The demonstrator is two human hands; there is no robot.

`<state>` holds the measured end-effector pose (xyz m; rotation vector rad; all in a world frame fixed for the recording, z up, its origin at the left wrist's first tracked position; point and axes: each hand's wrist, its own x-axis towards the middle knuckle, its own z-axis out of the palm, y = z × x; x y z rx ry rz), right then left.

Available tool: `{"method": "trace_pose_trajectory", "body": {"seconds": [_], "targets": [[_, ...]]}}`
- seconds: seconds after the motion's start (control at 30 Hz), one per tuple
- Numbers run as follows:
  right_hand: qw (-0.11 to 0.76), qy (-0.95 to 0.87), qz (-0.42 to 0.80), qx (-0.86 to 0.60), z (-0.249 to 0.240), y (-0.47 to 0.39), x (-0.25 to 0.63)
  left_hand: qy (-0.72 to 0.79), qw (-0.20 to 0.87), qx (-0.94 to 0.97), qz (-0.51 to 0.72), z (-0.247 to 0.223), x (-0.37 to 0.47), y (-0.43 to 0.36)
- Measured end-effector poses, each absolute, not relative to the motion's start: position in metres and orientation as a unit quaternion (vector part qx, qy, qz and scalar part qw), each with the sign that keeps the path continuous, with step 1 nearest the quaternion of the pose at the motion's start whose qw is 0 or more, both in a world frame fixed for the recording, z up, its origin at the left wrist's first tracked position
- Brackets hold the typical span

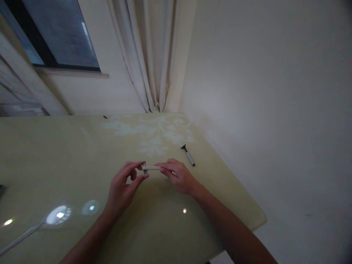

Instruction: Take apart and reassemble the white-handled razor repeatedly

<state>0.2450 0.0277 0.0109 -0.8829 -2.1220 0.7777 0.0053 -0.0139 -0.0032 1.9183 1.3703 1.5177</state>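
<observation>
Over the glossy table, both hands share one razor [152,168] with a pale handle and a teal-green head; it lies almost level, head to the left. My left hand [125,183] pinches the head between the thumb below and a finger above. Fingers of my right hand [178,176] close around the handle, hiding its far end. Another razor [189,157], with a grey handle and a black neck and tip, rests on the table just beyond my right hand, apart from it.
The pale green table [225,187] has a white leaf pattern and bright reflections. A small black piece [105,117] lies at its back edge, and a dark object [2,190] shows at the left. Behind are a wall, a curtain [154,55] and a window [60,33].
</observation>
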Motion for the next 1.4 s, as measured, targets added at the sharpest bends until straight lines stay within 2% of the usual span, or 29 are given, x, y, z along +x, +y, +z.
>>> {"method": "trace_pose_trajectory", "body": {"seconds": [0.77, 1.4], "targets": [[0.353, -0.810, 0.331, -0.330, 0.0101, 0.0280, 0.2468, 0.475, 0.155, 0.677, 0.540, -0.0033, 0.0048, -0.0117], [0.389, -0.785, 0.342, -0.339, 0.0044, 0.0296, 0.2464, 0.469, 0.151, 0.683, 0.539, -0.0040, 0.0032, -0.0117]]}}
